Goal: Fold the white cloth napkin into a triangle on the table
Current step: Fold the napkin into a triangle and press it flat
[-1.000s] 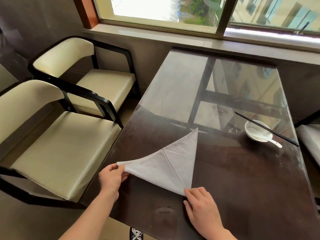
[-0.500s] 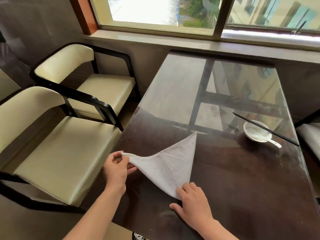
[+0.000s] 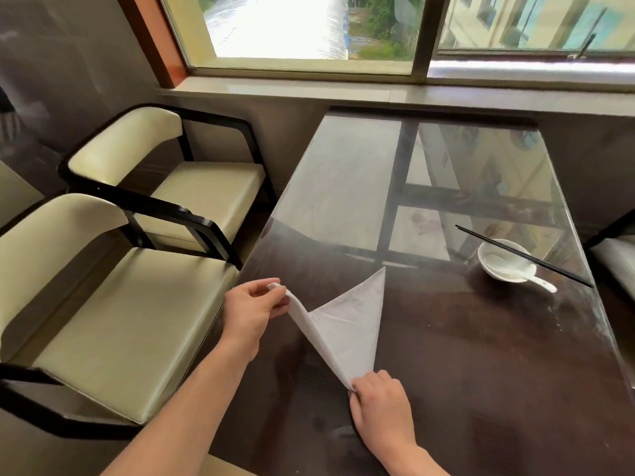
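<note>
The white cloth napkin point(image 3: 350, 324), folded into a triangle, lies on the dark glass-topped table point(image 3: 481, 355) near its front left. My left hand point(image 3: 252, 309) pinches the napkin's left corner and holds it lifted off the table, so the left half stands up and tilts toward the right half. My right hand point(image 3: 379, 400) pinches the near corner down at the table. The far tip points toward the window and rests flat.
A white bowl point(image 3: 505, 261) with a white spoon in it stands at the right, black chopsticks point(image 3: 525, 255) laid across its rim. Two cream chairs point(image 3: 113, 304) stand along the table's left edge. A window sill runs behind the table.
My left hand has raised the napkin's left corner off the table and swung it up and rightward. My right hand stays on the near corner.
</note>
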